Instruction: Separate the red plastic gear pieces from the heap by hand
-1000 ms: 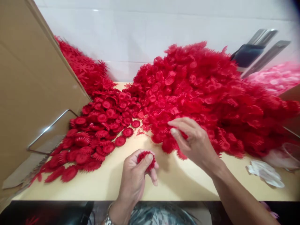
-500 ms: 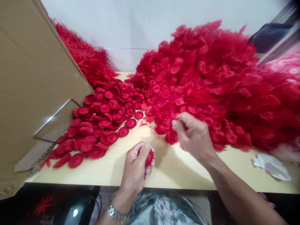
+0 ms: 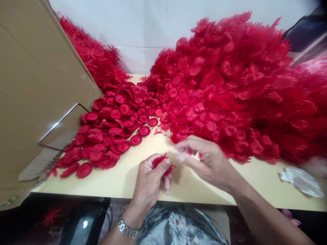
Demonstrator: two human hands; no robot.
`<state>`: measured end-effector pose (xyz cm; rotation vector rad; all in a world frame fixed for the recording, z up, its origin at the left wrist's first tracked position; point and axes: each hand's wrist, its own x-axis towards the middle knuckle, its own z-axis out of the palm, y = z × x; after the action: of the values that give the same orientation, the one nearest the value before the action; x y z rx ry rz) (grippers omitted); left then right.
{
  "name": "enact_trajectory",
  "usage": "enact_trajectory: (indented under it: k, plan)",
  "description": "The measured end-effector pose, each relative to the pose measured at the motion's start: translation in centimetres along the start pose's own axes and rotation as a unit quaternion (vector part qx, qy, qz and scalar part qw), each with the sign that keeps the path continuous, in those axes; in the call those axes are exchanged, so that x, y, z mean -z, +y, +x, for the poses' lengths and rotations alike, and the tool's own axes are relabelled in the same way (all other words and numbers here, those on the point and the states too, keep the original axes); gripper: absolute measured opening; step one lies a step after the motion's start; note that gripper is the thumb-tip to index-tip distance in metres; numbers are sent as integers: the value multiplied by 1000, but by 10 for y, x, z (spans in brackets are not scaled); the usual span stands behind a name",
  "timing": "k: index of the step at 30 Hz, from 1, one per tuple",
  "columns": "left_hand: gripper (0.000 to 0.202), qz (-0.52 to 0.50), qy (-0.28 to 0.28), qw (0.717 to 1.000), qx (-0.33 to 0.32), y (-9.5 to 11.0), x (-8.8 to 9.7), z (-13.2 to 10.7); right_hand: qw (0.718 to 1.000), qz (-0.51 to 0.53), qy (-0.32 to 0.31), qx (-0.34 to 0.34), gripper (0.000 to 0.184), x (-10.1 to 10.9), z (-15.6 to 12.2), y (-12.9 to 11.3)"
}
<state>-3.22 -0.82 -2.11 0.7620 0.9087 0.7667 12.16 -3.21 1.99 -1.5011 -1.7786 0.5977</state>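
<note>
My left hand [image 3: 148, 180] is closed around a red fringed flower piece [image 3: 158, 161], the thumb pressing over it and the frilled edge sticking out between the fingers. Just to its right, my right hand [image 3: 208, 160] hovers above the table with thumb and forefinger slightly apart. Nothing shows between those two fingertips, though the hand is a little blurred. Behind it rises a big heap of loose red petal pieces [image 3: 212, 92]. Thicker round red flower pieces [image 3: 114, 114] lie piled at the left.
A cardboard box [image 3: 38, 78] with a bent metal handle [image 3: 58, 124] stands on the left. More red star-shaped pieces [image 3: 87, 51] are heaped against the white wall [image 3: 143, 27]. A crumpled white scrap [image 3: 301, 181] rests on the pale table [image 3: 112, 180] at right.
My right hand has come down and left from the edge of the big heap to beside my left hand. More of the flower piece in my left hand now shows above the thumb.
</note>
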Motion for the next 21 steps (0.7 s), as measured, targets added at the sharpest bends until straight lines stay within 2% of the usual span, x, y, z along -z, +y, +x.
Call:
enact_trajectory:
  k: [3,6,8,10,12,13,15,17,19,21]
  plan:
    - [31,26,29,999,10,0,-2,-1,990,103,-83,-51,9,-18,-5,-6]
    - [37,34,39,998,31,1,-1,-3,988,123,-79,-48,11,-23,-5,-5]
    - [40,31,40,998,37,1,0,-5,994,100,-20,-50,16,-18,-2,-3]
    - [42,23,41,998,49,2,1,-7,994,42,83,-53,16,-8,5,2]
    - [40,7,20,998,56,3,0,-7,980,-80,182,-27,16,5,15,11]
    - [38,-5,6,999,50,4,-1,-7,965,-157,211,-9,17,13,20,16]
    - [31,-33,-19,999,23,6,-4,-7,926,-300,230,11,19,28,29,26]
    - [24,-46,-25,999,6,7,-6,-6,897,-374,236,9,24,38,33,34]
    - [22,-37,-19,999,8,8,-7,-4,892,-375,251,20,28,41,30,35]
    - [27,-20,-13,1000,16,7,-8,-3,915,-311,255,39,24,37,21,29]
